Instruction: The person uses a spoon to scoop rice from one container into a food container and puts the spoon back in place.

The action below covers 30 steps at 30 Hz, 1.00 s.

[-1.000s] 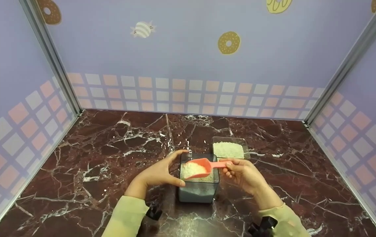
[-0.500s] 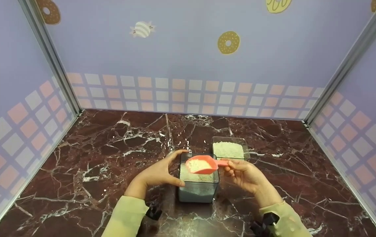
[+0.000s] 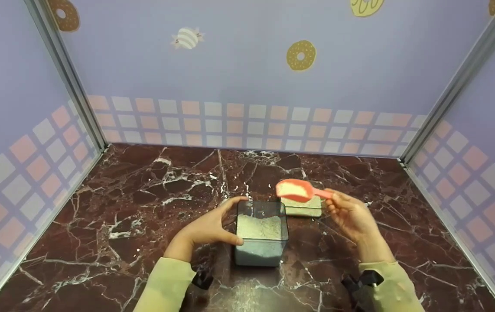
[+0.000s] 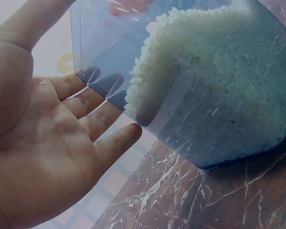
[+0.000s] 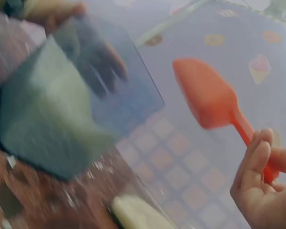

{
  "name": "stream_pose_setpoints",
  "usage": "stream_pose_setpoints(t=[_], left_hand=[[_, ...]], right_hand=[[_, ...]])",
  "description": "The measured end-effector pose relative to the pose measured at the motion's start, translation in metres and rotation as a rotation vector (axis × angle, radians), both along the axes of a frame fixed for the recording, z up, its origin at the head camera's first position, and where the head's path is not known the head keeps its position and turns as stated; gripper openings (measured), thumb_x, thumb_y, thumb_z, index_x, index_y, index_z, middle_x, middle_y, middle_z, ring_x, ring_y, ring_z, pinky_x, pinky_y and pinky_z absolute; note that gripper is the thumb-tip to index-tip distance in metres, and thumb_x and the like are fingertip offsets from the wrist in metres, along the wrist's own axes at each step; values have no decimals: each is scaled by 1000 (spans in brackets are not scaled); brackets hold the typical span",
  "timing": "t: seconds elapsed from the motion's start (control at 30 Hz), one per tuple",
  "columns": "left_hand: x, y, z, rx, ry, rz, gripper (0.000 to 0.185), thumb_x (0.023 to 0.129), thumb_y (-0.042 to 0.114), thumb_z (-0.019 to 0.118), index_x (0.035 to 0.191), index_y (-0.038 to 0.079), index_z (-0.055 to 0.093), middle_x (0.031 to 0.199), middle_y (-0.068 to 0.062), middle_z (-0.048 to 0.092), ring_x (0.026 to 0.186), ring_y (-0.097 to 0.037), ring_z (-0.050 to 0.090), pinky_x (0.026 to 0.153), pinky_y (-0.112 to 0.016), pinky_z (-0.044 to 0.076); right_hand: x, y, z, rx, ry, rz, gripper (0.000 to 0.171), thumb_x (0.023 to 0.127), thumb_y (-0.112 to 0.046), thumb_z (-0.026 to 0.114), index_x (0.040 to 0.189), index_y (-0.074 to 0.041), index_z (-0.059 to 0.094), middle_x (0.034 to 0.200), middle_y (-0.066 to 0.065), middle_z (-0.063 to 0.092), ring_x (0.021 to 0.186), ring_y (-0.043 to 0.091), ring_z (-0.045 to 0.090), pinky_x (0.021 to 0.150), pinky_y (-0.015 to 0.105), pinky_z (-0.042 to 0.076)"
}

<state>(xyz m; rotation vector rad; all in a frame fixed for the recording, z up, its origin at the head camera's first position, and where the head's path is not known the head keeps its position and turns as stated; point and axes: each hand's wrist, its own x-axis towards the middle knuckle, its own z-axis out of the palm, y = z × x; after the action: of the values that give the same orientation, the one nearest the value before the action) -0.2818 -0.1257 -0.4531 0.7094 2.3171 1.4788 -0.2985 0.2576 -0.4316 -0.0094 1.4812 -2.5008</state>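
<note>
A clear, dark-tinted plastic box [image 3: 259,255] holds white rice [image 3: 258,227], heaped against its wall in the left wrist view. My left hand [image 3: 210,225] spans the box's left side, thumb at the near rim and fingers at the far side; those fingers [image 4: 117,138] touch the wall in the left wrist view. My right hand [image 3: 353,216] pinches the handle of an orange-red scoop [image 3: 306,197], also clear to see in the right wrist view [image 5: 205,93]. White rice lies in the scoop's bowl, which overlaps a smaller rice container [image 3: 314,213] behind the box.
Loose white grains [image 3: 213,177] dot the dark red marbled tabletop [image 3: 143,208], mostly left of and behind the box. Purple printed walls [image 3: 239,78] enclose the table at the back and on both sides, with metal strips at the corners.
The right hand has lifted the scoop from over the big box and moved it right and back, over the smaller container. The left hand and the box stay in place.
</note>
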Motion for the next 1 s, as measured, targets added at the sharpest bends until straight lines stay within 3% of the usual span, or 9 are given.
stream_pose_setpoints(t=[0.13, 0.3, 0.47, 0.63, 0.83, 1.0], left_hand=[[0, 1, 0, 5, -10, 0, 107, 70, 34, 91, 158, 39, 31, 172, -12, 19, 157, -43, 20, 123, -70, 23], [1, 1, -1, 6, -12, 0, 108, 69, 34, 92, 158, 40, 30, 172, -12, 19, 157, -43, 19, 123, -70, 22], [0, 1, 0, 12, -19, 3, 108, 69, 34, 92, 157, 42, 31, 172, -11, 19, 158, -42, 19, 124, -69, 21], [0, 1, 0, -5, -6, 3, 107, 69, 36, 91, 157, 42, 31, 172, -12, 20, 157, -42, 21, 123, -70, 24], [0, 1, -2, 25, -33, -9, 106, 70, 32, 92, 157, 41, 31, 172, -11, 20, 157, -40, 22, 124, -64, 26], [0, 1, -1, 41, -40, -9, 107, 70, 29, 92, 157, 40, 31, 172, -12, 21, 156, -42, 24, 124, -66, 26]], right_hand=[[-9, 2, -8, 214, 42, -181, 26, 107, -3, 44, 127, 5, 58, 75, -4, 66, 67, 3, 60, 63, 11, 52], [-13, 0, -16, 530, 157, -310, 34, 105, -2, 50, 134, 17, 51, 75, -5, 65, 66, 2, 61, 63, 15, 55], [-11, 0, -15, 860, 322, -419, 24, 102, 0, 56, 121, 12, 65, 76, 2, 67, 63, 0, 61, 58, 16, 55], [-4, 3, -9, 1165, 457, -533, 18, 99, -2, 62, 114, 2, 72, 79, 16, 72, 61, 1, 60, 55, 14, 46], [1, 4, -6, 1320, 590, -619, 18, 96, 0, 65, 113, 2, 71, 79, 19, 74, 67, 25, 68, 57, 25, 47], [3, 3, -3, 1308, 633, -651, 18, 95, 2, 65, 112, 3, 71, 80, 21, 73, 67, 28, 69, 56, 25, 47]])
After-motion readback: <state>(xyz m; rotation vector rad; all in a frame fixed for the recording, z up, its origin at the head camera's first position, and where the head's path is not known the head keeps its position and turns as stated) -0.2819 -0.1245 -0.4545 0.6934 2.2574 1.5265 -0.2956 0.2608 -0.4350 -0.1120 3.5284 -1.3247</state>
